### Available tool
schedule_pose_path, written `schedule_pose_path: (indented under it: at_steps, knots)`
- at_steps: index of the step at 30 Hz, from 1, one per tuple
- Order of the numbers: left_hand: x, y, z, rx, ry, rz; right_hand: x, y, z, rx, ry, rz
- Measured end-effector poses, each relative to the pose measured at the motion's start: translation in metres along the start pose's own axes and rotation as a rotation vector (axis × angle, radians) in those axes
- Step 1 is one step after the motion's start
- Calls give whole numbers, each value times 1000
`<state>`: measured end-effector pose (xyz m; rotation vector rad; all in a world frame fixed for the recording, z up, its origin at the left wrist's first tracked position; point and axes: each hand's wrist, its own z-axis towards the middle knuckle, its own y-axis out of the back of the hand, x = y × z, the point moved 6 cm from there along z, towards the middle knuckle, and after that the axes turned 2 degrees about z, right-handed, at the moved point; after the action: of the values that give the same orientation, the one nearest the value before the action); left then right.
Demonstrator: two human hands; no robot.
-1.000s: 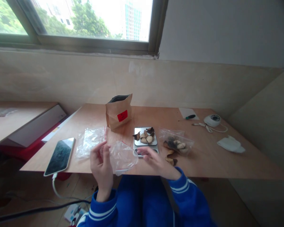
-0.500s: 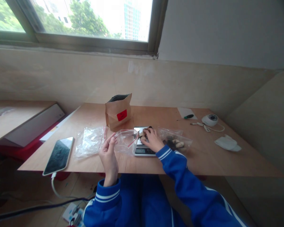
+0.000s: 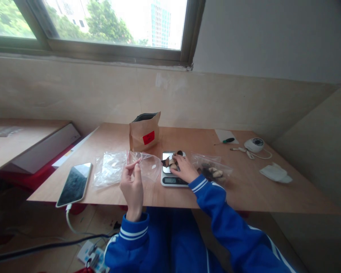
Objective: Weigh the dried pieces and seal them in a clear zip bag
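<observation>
L hand, lower centre of frame, is pinched thumb-to-fingers on the red-edged rim of a thin clear bag, which bellies out toward centre; hard to tell exactly how wide its mouth gapes, the plastic's so see-thru. R hand, just right of centre, is part-curled w/ fingers over the brown-and-pale pcs on the scale; can't tell if it has a firm grip on any, as the fingertips are mostly hidden. For a good pick-up, I'd rake the pcs into a small cluster w/ bent fingers, then close thumb underneath, approx. a few per go; the dark husks look brittle, so light pressure, no squeezing. Press down on the plate as little as poss., & don't drag pcs over its edge. L hand's pinch seems OK, but one rim only leaves the bag floppy: better to spread thumb & fingers inside the lip so it stands open, mouth turned to the scale, near the plate's L edge. Mind the filled zip bag right of centre, close by R wrist; a sleeve could snag it, so lift wrist a bit.
</observation>
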<state>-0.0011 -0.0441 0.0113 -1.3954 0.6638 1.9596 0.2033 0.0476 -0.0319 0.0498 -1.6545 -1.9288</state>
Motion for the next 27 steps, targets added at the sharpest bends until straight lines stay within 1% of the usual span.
schedule_pose_path:
  at_steps: [2, 5, 8, 12, 14, 17, 20, 22, 23, 25, 27]
  knots:
    - [-6, -4, -1, 50, -53, 24, 0, -2, -1, -12, 8, 11]
    - [-7, -12, -4, 114, -72, 76, -2, -6, -2, -26, 10, 39]
    - [-1, -17, -6, 123, -35, 72, -4, -8, -2, -45, 11, 77]
    - [9, -19, -7, 106, 26, 68, -10, -6, -2, -69, -3, 179]
    - [11, -19, -7, 102, 49, 88, -15, -3, -2, -95, -19, 265]
    - [13, -21, -8, 113, 83, 85, -21, 9, -3, -170, -75, 414]
    - [12, -23, -10, 122, 90, 54, -23, 24, -5, -210, -197, 606]
    - [11, -25, -11, 130, 86, 36, -15, 34, -8, -174, -278, 820]
    - [11, -27, -11, 134, 87, 26, -7, 38, -9, -126, -293, 956]
    - [10, -29, -12, 143, 94, 6, 17, 47, -11, 31, -258, 1225]
    - [9, -30, -12, 140, 104, -13, 42, 55, -13, 225, -186, 1386]
